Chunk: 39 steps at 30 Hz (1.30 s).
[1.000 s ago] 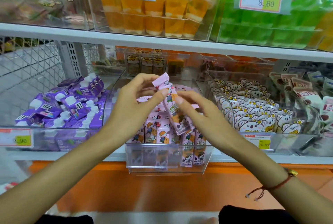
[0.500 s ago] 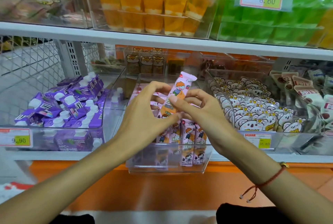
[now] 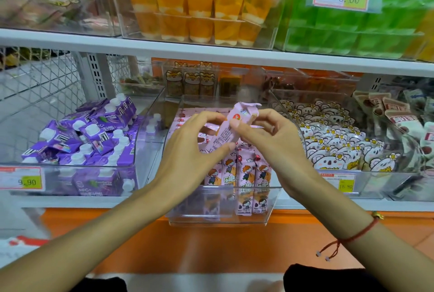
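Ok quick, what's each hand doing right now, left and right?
Left hand: holding, pinches the lower part of the pink snack packet.
Right hand: holding, pinches the same packet nearer its top.

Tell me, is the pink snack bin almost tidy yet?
Partly. Done: the upright packets stand in a row at the front of the clear bin. In hand: the left hand and right hand both pinch the held packet, tilted above the bin and not yet set down. Left: it needs a place, and the flat packets at the back probably need standing up.
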Tool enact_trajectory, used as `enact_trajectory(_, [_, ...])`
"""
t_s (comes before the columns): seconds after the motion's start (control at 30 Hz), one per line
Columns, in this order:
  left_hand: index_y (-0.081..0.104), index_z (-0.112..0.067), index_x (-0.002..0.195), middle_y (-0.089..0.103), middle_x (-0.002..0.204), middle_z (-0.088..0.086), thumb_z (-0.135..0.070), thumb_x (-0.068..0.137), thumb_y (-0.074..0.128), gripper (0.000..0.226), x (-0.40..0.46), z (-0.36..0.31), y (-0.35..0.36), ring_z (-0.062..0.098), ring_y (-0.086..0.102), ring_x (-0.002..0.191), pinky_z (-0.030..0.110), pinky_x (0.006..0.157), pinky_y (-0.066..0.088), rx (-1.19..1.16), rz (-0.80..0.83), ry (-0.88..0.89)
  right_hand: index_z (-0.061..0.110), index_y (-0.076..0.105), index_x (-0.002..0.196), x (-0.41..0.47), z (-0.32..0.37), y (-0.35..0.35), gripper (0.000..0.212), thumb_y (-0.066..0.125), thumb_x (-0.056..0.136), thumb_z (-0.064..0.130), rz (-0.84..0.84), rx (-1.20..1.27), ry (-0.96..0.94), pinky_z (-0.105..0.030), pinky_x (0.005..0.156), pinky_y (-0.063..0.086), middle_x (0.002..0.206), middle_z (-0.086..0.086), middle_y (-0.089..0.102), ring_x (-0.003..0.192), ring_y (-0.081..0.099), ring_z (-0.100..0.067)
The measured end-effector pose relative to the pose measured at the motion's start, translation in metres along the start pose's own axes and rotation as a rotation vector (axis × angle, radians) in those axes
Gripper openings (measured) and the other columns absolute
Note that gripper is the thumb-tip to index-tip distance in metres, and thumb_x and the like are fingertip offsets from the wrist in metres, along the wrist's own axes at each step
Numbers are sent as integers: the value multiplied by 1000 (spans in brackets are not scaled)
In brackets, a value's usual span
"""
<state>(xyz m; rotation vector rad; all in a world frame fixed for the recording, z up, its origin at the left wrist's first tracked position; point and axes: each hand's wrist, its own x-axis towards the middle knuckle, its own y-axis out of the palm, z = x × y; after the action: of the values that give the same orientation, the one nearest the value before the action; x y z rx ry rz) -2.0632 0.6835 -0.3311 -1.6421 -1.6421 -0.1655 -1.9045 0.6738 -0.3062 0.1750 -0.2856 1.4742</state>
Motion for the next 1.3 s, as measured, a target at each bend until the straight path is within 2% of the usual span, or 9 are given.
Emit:
enact_trajectory(0.17, [59, -43, 107, 67, 99, -23, -26, 86, 67, 28, 5, -6, -6, -5, 65, 90, 11, 72, 51, -246, 110, -156, 19, 66, 109, 2, 3, -5, 27, 70, 83, 26, 79, -58, 26, -20, 72, 53, 105, 3, 70, 88, 68, -5])
enact_trajectory(0.33, [72, -28, 99, 75, 90, -17, -38, 89, 61, 18, 6, -11, -8, -5, 69, 80, 10, 58, 51, -547, 255, -457, 15, 69, 101, 3, 1, -7, 28, 69, 83, 36, 52, -115, 109, -14, 58, 47, 84, 3, 69, 61, 61, 3])
enact_trajectory(0.5, [72, -24, 107, 75, 96, -12, -39, 88, 63, 26, 7, -8, -9, -2, 70, 85, 12, 62, 52, -563, 290, -508, 17, 63, 110, 3, 0, -5, 31, 68, 84, 33, 82, -99, 116, -22, 68, 50, 74, 8, 68, 63, 63, 1])
enact_trajectory(0.63, [62, -34, 117, 72, 110, -12, -27, 87, 66, 32, 9, -4, -13, 1, 67, 100, 25, 90, 53, -460, 279, -392, 36, 50, 129, 3, 0, -9, 47, 66, 88, 20, 193, -128, -14, -28, 84, 51, 90, 10, 66, 86, 65, -5])
enact_trajectory(0.73, [61, -30, 116, 68, 116, -11, -7, 83, 69, 41, 9, -4, -15, 0, 62, 109, 22, 99, 48, -439, 221, -235, 30, 55, 125, -1, 1, -12, 47, 68, 85, 7, 273, -179, -180, -33, 94, 50, 111, 3, 64, 104, 61, -10])
enact_trajectory(0.93, [62, -35, 104, 69, 107, -21, -26, 67, 72, 40, 5, -5, -14, -2, 62, 108, 10, 93, 44, -460, 166, -81, 27, 64, 108, -4, 3, -13, 37, 75, 75, 14, 283, -151, -273, -39, 100, 48, 107, 7, 68, 109, 61, -12])
enact_trajectory(1.03, [61, -30, 109, 68, 112, -14, -10, 76, 75, 40, 5, -4, -14, 1, 62, 109, 12, 95, 44, -430, 150, -73, 28, 60, 119, -4, 3, -14, 47, 75, 77, 14, 279, -165, -261, -38, 101, 47, 117, 6, 65, 112, 60, -10])
enact_trajectory(1.17, [60, -30, 108, 66, 108, -14, -10, 80, 75, 37, 5, -8, -14, 2, 61, 106, 14, 92, 45, -251, -8, 4, 37, 43, 131, -6, 8, -10, 72, 72, 68, 59, 169, -239, -167, -19, 82, 51, 124, 11, 53, 105, 58, 0])
enact_trajectory(1.3, [64, -29, 105, 59, 102, -12, -21, 74, 82, 37, 3, -11, -12, 12, 55, 96, 26, 82, 45, 176, -159, 248, 31, 62, 85, -5, 16, -4, 54, 44, 70, 80, 118, -288, -69, -32, 66, 46, 77, 1, 61, 64, 55, -9])
